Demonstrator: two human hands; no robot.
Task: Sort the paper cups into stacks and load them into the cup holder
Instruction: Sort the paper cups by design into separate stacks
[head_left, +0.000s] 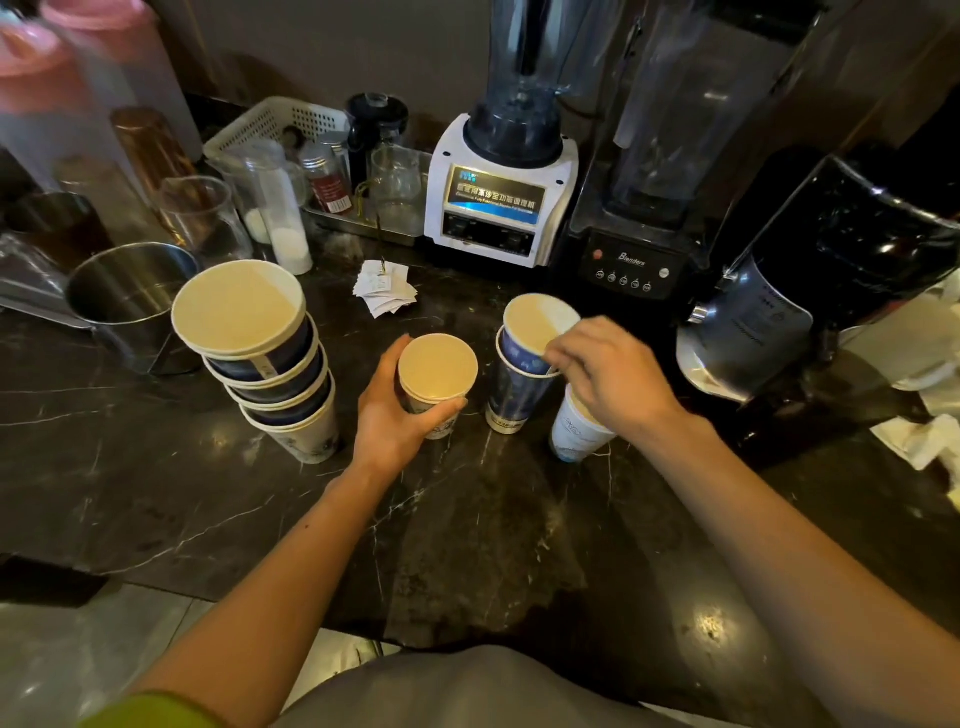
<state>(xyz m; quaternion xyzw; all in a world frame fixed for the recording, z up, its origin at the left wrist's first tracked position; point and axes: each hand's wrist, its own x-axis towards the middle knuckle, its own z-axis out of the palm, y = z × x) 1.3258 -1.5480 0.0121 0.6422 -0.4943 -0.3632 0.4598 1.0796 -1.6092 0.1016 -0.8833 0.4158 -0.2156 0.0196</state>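
A leaning stack of several paper cups (275, 364), blue and white, stands on the dark marble counter (156, 457) at the left. My left hand (395, 415) wraps around a single white paper cup (437, 374) in the middle. To its right stands a short stack of blue paper cups (524, 364); my right hand (608, 374) pinches the rim of its top cup. A white paper cup (576, 431) sits beneath my right hand, partly hidden by it. I see no cup holder that I can tell apart.
A steel pot (130, 301) stands left of the big stack. Behind are a white blender (498, 192), a black blender (639, 249), a black grinder (779, 312), glass jars, a white basket (270, 124) and paper slips (384, 288). Crumpled tissue (930, 431) lies at the right.
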